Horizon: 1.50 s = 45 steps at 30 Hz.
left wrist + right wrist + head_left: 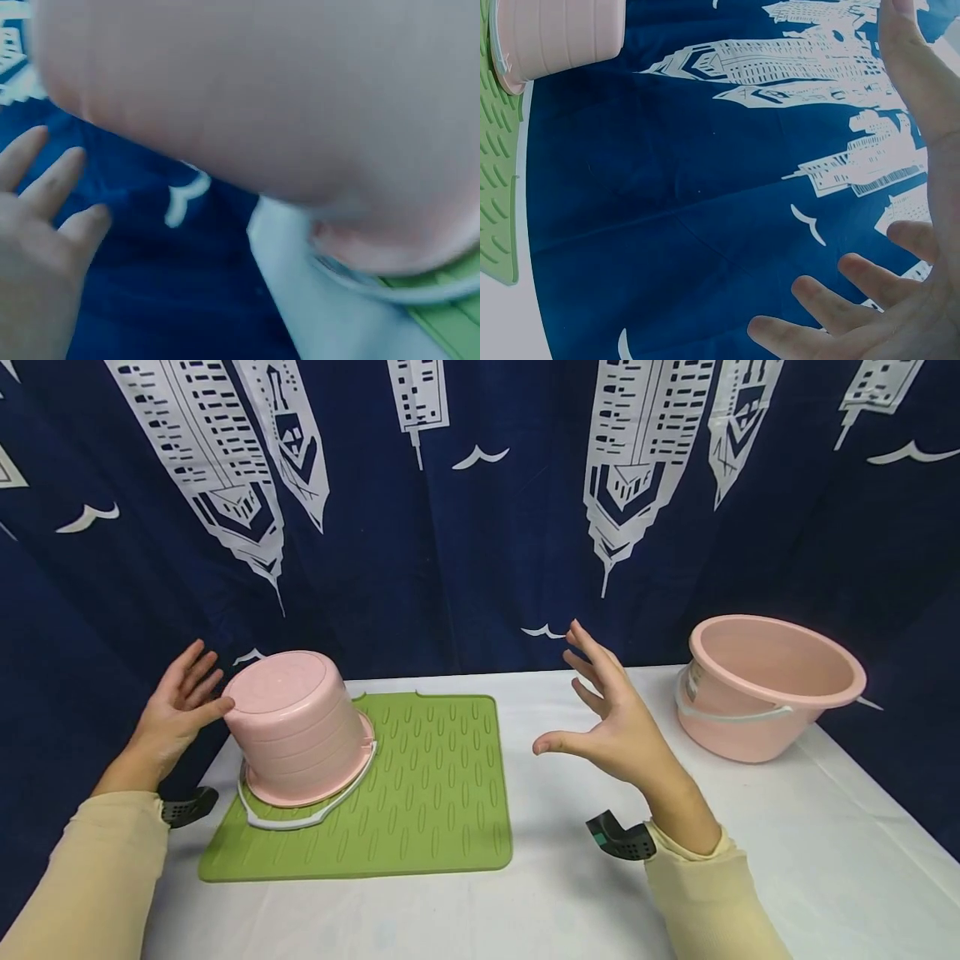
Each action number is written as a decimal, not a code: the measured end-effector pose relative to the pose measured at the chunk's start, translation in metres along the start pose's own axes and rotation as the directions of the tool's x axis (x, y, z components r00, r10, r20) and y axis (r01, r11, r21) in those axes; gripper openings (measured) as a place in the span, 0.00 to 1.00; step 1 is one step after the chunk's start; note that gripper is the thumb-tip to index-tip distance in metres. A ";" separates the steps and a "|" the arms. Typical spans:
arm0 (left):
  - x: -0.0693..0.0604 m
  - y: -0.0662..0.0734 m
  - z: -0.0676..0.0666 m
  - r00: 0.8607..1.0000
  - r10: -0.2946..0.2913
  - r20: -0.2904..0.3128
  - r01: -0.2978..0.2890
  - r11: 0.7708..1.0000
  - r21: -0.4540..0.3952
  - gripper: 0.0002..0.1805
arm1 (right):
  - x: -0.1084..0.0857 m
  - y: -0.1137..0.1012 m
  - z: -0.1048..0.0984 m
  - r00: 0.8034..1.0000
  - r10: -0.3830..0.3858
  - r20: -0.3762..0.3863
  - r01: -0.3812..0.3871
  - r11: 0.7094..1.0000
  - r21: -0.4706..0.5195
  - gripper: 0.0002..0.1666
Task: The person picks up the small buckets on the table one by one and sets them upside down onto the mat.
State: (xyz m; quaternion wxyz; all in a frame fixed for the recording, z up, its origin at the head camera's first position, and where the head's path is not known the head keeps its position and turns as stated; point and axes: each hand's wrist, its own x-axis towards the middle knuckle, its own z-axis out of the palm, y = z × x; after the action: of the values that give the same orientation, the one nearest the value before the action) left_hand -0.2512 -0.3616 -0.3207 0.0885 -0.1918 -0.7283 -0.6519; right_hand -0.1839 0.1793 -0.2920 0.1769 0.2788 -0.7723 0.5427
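Observation:
A pink bucket point(296, 727) stands upside down on the left part of a green ribbed mat point(435, 785), its pale handle lying around the rim in front. My left hand point(176, 714) is beside the bucket's upper left side, fingers spread; the thumb is close to its edge, and whether it touches I cannot tell. In the left wrist view the bucket point(262, 97) fills the top, with the hand point(41, 232) at the left. My right hand point(618, 718) hangs in the air right of the mat, fingers apart, holding nothing.
A second pink bucket point(750, 718) stands upright at the table's back right, its pale handle hanging down in front. White cloth covers the table point(570, 893). Behind it hangs a dark blue curtain point(480, 552) with white building prints.

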 end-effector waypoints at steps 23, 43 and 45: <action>0.028 0.101 0.141 0.931 0.302 0.206 -0.359 0.864 0.354 0.68 | 0.000 0.006 -0.018 0.995 0.031 -0.097 -0.038 0.997 -0.073 0.75; 0.006 0.091 0.260 0.862 0.417 0.289 -0.457 0.886 0.083 0.70 | -0.001 0.012 -0.038 0.931 0.141 -0.337 -0.206 0.964 -0.167 0.70; 0.003 0.090 0.264 0.868 0.392 0.305 -0.441 0.891 0.111 0.70 | -0.002 0.015 -0.042 0.919 0.155 -0.363 -0.233 0.955 -0.181 0.70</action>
State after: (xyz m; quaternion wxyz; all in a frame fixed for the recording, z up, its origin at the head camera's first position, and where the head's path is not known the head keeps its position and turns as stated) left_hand -0.1863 -0.0948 -0.2730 0.1423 -0.4245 -0.7295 -0.5171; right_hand -0.1929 0.2227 -0.2894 0.2840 0.0797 -0.8088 0.5088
